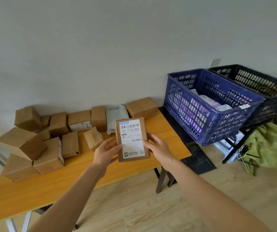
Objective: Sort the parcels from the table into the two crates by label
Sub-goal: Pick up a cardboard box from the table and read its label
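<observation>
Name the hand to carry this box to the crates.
Right, probably: the right hand holds the box on the side nearer the blue crate and black crate; the left hand holds the far side.

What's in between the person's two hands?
In the head view, a brown parcel with a white label sits between them; the left hand and right hand each grip one side.

A plain pale wall (pixel 101 39) fills the upper part of the view, and a white socket plate (pixel 215 62) sits on it at the right. The floor (pixel 142 211) is of light wood boards, and a dark mat (pixel 199 160) lies on it. At the far right, crumpled green bags (pixel 271 144) lie beside a black metal stand (pixel 234 149), near some thin cables (pixel 243 156).
</observation>
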Demonstrator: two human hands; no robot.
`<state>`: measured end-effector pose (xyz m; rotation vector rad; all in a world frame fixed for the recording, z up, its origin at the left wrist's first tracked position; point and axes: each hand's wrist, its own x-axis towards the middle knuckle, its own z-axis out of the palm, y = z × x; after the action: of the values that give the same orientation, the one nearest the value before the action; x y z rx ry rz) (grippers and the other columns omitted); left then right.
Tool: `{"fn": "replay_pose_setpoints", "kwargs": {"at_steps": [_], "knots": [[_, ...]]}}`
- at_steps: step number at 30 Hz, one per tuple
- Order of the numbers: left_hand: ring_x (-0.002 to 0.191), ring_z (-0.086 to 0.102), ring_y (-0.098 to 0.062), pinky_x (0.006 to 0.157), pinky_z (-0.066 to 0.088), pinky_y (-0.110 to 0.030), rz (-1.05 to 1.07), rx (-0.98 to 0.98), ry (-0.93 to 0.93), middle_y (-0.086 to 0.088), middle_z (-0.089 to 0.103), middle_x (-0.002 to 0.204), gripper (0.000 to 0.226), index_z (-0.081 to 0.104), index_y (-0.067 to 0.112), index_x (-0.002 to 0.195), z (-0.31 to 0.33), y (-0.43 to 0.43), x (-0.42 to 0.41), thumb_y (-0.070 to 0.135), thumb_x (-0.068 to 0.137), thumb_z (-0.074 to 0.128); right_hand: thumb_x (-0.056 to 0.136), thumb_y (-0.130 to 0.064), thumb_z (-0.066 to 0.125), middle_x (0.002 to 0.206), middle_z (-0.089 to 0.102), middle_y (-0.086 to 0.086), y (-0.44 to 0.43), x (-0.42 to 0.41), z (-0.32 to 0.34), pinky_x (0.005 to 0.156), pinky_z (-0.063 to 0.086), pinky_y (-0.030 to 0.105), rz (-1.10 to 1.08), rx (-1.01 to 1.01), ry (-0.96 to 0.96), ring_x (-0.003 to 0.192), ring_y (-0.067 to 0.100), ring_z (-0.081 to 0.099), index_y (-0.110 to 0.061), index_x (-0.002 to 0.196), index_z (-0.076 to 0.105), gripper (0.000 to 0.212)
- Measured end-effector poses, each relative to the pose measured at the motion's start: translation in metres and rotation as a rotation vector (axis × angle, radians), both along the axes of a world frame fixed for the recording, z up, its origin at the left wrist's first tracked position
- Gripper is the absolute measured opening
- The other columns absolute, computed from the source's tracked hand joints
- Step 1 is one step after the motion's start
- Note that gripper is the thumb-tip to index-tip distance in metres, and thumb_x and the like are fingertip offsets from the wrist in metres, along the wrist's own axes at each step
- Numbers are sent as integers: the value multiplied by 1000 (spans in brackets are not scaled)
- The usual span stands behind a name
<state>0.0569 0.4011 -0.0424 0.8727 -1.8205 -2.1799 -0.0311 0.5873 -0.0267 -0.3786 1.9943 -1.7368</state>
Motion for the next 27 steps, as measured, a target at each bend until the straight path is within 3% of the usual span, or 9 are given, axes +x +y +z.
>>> {"fn": "replay_pose_setpoints", "kwargs": {"at_steps": [2, 7, 12, 15, 17, 20, 22, 24, 27], "knots": [[101, 67, -20, 75, 56, -32, -39, -20, -10, -1, 68, 115, 59, 49, 16, 136, 0, 15, -13, 14, 82, 74, 96, -19, 58, 122, 60, -9, 19, -3, -2, 60, 47, 5, -49, 9, -1, 96, -5, 56, -23, 131, 53, 35], [101, 68, -24, 85, 57, -41, -160, -75, -50, -4, 68, 114, 65, 50, 18, 135, 0, 62, -51, 12, 77, 79, 97, -21, 55, 128, 60, -7, 73, -19, -2, 58, 47, 5, -146, 33, -16, 97, -4, 56, -25, 134, 52, 37], [89, 72, -23, 79, 58, -39, -286, -99, -95, -6, 71, 104, 60, 52, 19, 130, 14, 119, -98, 12, 77, 79, 96, -23, 56, 126, 60, -6, 131, -47, 2, 68, 44, 18, -240, 52, -61, 91, -3, 54, -33, 137, 47, 43], [83, 73, -23, 76, 59, -37, -355, -129, -126, -6, 72, 102, 56, 53, 21, 126, 26, 152, -130, 15, 77, 80, 95, -19, 59, 110, 61, -13, 167, -70, 8, 72, 45, 23, -272, 16, -99, 87, -1, 54, -32, 141, 43, 50], [81, 73, -22, 70, 59, -33, -374, -156, -124, -5, 72, 102, 54, 53, 22, 124, 35, 175, -152, 15, 77, 79, 93, -19, 62, 108, 61, -14, 191, -90, 12, 81, 52, 37, -283, -2, -126, 92, 6, 57, -35, 141, 43, 54], [80, 73, -20, 64, 57, -29, -381, -187, -112, -6, 72, 102, 50, 53, 24, 120, 50, 211, -183, 16, 78, 78, 90, -18, 65, 125, 60, -8, 227, -123, 21, 100, 43, 57, -277, -21, -133, 109, 18, 55, -37, 141, 42, 59], [82, 73, -20, 65, 57, -29, -381, -215, -98, -5, 71, 103, 47, 54, 25, 118, 60, 235, -205, 18, 78, 78, 90, -17, 65, 123, 61, -9, 252, -147, 26, 94, 49, 52, -264, -43, -108, 110, 17, 56, -35, 141, 42, 59], [83, 73, -20, 65, 57, -29, -376, -241, -86, -5, 71, 103, 45, 54, 25, 117, 70, 258, -225, 18, 79, 78, 92, -15, 63, 113, 63, -14, 276, -168, 32, 72, 54, 31, -248, -75, -74, 98, 7, 59, -34, 137, 45, 53], [83, 73, -22, 67, 60, -31, -360, -246, -63, -8, 70, 103, 47, 55, 22, 119, 80, 290, -254, 15, 79, 78, 93, -12, 61, 103, 61, -20, 308, -198, 40, 53, 46, 14, -233, -96, -37, 88, -1, 58, -40, 128, 45, 47]]}}
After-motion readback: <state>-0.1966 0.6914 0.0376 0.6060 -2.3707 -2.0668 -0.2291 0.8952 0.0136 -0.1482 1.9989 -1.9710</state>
